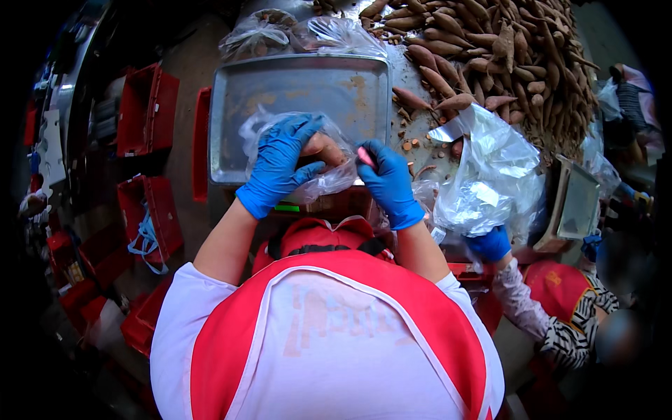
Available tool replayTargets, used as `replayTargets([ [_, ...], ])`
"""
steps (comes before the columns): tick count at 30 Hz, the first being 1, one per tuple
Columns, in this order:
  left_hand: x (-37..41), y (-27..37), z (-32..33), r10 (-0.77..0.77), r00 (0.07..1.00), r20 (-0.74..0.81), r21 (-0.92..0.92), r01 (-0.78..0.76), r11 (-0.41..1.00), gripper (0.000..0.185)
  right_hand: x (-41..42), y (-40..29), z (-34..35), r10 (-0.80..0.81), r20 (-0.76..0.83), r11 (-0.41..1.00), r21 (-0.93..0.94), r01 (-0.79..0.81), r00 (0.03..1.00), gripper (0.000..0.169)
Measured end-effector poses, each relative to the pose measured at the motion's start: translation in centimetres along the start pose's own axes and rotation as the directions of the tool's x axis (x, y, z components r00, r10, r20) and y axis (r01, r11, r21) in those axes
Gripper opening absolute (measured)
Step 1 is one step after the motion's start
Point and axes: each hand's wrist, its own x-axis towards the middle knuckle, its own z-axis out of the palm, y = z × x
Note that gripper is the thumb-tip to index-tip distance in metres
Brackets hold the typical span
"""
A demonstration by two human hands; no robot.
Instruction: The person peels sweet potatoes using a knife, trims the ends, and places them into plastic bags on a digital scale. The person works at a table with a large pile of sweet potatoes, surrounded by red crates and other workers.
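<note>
In a blue glove, my left hand (283, 160) grips a clear plastic bag (336, 181) from its left side, fingers over the top. Several sweet potatoes (332, 151) show through the bag between thumb and fingers. The bag lies over the near edge of a metal tray (310, 65) with brown dirt smears. Also gloved in blue, my right hand (389, 184) is at the bag's right side, curled around a small pink object (366, 156). Most of that object is hidden by the fingers, so its kind is unclear.
A large heap of sweet potatoes (504, 47) covers the table's far right, with cut ends (407, 145) scattered nearby. Filled bags (262, 34) stand behind the tray. At right, a co-worker's gloved hand (491, 244) touches clear plastic bags (483, 173). Red crates (144, 110) stand at left.
</note>
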Motion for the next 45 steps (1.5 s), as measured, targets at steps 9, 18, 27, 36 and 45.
replayTargets([
  [9,-2.0,1.1,-5.2,-0.147,0.986,-0.082,0.184,0.16,0.97,0.045,4.0,6.1,-7.7,0.132,-0.21,0.931,0.363,-0.048,0.969,0.013],
  [18,1.2,5.2,-5.5,0.038,0.998,-0.057,-0.399,-0.058,0.915,0.028,10.0,11.7,-17.2,-0.029,-0.283,0.64,-0.742,-0.2,0.959,0.04],
  [27,4.0,12.1,1.6,-0.035,0.945,0.325,-0.899,0.32,0.3,0.053,-0.3,0.5,-9.8,0.187,0.046,0.587,0.796,-0.149,0.981,0.046],
  [36,4.0,12.1,5.6,-0.013,0.877,0.48,-0.78,0.433,0.452,0.056,-6.1,0.6,-9.1,-0.352,-0.337,0.928,-0.248,0.278,0.874,0.017],
  [45,3.0,14.5,2.3,0.219,0.859,0.462,-0.886,0.456,0.083,0.047,-6.4,7.5,-10.6,0.11,-0.308,0.99,-0.05,-0.131,0.945,0.014],
])
